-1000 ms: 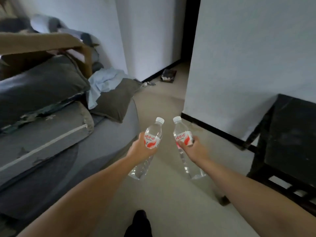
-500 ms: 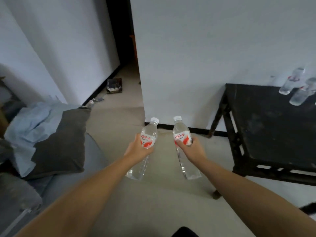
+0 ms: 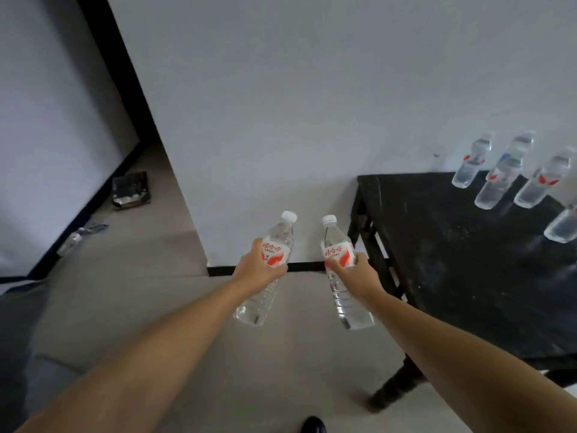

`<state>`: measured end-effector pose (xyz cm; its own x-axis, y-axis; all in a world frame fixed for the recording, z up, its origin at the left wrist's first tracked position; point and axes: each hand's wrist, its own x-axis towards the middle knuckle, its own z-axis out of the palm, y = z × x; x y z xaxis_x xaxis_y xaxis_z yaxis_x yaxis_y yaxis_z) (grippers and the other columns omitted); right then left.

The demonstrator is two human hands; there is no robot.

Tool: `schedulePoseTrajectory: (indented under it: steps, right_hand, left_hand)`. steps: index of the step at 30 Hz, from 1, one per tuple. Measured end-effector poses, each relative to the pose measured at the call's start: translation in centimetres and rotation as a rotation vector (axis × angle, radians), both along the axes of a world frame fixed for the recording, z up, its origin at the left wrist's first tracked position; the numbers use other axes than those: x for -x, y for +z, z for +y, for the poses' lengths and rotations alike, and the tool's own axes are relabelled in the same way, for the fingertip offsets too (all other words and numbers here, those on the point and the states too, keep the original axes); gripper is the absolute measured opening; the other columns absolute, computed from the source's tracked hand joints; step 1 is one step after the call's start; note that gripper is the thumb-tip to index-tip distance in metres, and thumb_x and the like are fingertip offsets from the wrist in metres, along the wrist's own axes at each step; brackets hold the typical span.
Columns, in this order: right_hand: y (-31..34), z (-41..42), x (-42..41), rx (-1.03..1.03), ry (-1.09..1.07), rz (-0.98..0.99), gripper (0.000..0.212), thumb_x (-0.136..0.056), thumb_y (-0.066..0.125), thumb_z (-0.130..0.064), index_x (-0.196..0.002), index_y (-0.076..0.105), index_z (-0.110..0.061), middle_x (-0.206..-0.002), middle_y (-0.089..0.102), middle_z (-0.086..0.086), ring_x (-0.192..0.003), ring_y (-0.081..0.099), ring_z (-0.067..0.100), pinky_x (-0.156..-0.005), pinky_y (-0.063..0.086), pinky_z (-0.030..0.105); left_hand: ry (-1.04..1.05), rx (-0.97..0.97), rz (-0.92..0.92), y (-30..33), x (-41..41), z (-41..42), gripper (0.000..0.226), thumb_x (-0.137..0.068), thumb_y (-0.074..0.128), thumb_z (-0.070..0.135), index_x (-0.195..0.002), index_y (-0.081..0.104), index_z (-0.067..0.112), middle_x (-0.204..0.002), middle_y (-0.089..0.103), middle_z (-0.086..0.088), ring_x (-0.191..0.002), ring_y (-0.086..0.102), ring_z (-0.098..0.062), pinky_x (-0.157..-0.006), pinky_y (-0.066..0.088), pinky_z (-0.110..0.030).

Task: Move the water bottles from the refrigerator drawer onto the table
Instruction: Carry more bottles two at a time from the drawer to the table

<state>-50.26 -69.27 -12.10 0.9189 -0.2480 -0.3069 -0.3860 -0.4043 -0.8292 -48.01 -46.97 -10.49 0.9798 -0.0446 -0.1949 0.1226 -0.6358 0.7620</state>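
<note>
Nearest to us, below our outstretched forearms, the dark tip of a shoe (image 3: 313, 425) shows on the pale floor (image 3: 150, 307). Our left hand (image 3: 257, 273) is wrapped around the middle of a clear water bottle (image 3: 271, 270), fingers curled over the lower edge of its red and white label, the white cap pointing up and away from us and the base hanging down toward us. Just beside it, our right hand (image 3: 359, 276) grips a second water bottle (image 3: 340, 273) the same way, at the label, cap up and base down. The two bottles are near each other but apart, both held in the air over the floor.

To the right of our right hand stands the black table (image 3: 452, 276), its near left leg close to that hand's bottle. Far across the tabletop from our right hand, toward its back right corner, five more bottles (image 3: 496, 185) stand close together; the rightmost is cut off by the edge of view.

Well to the left of our left hand, a small crumpled clear thing (image 3: 79, 234) lies on the floor by the dark baseboard. Farther on, a dark flat object (image 3: 131, 189) lies on the floor in the passage. Beyond both hands rises the white wall (image 3: 281, 104).
</note>
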Motion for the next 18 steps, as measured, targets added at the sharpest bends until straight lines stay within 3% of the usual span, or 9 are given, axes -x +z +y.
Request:
schedulePoseTrajectory:
  steps: [2,5,12,16,18]
  right_hand:
    - [0.9,-1.6,-3.9,0.012,-0.001,-0.024,0.071,-0.083,0.065,-0.052,-0.136,0.038,-0.014,-0.119,0.060,0.007,-0.097,0.064,0.022,-0.065,0.051,0.026]
    - [1.8,-3.5,-8.1,0.041,-0.040,-0.039,0.068,-0.082,0.065,-0.054,-0.132,0.040,-0.015,-0.116,0.061,0.005,-0.092,0.063,0.018,-0.071,0.052,0.029]
    - [1.0,-7.3,-15.1,0.053,-0.174,0.046,0.072,-0.081,0.064,-0.056,-0.134,0.037,-0.017,-0.114,0.061,0.003,-0.096,0.065,0.020,-0.084,0.057,0.037]
    - [0.6,-10.0,-19.0,0.057,-0.314,0.061,0.070,-0.083,0.064,-0.055,-0.136,0.036,-0.018,-0.110,0.060,0.000,-0.088,0.063,0.014,-0.067,0.053,0.027]
    - [0.8,-11.6,-21.0,0.054,-0.401,0.052,0.071,-0.083,0.062,-0.056,-0.137,0.035,-0.019,-0.111,0.059,0.000,-0.088,0.063,0.013,-0.067,0.052,0.026]
  left_hand:
    - [-0.016,-0.004,-0.001,0.4,-4.3,-1.5,0.071,-0.075,0.073,0.038,-0.131,0.032,0.025,-0.107,0.060,0.001,-0.090,0.062,-0.019,-0.077,0.056,-0.037]
    - [-0.028,-0.003,0.012,0.6,-9.2,-3.4,0.074,-0.070,0.073,0.042,-0.130,0.032,0.027,-0.109,0.060,-0.001,-0.092,0.063,-0.023,-0.082,0.057,-0.045]
    - [-0.168,-0.012,0.041,-0.3,-19.4,-8.8,0.074,-0.075,0.074,0.037,-0.134,0.031,0.025,-0.114,0.058,-0.003,-0.097,0.061,-0.024,-0.084,0.055,-0.041]
    - [-0.311,-0.032,0.048,-0.7,-26.9,-12.8,0.072,-0.078,0.072,0.036,-0.135,0.031,0.022,-0.118,0.057,-0.005,-0.100,0.058,-0.023,-0.085,0.052,-0.038]
    - [-0.400,-0.038,0.045,-0.6,-30.8,-15.1,0.074,-0.078,0.073,0.036,-0.136,0.030,0.021,-0.120,0.057,-0.006,-0.104,0.058,-0.024,-0.088,0.052,-0.040]
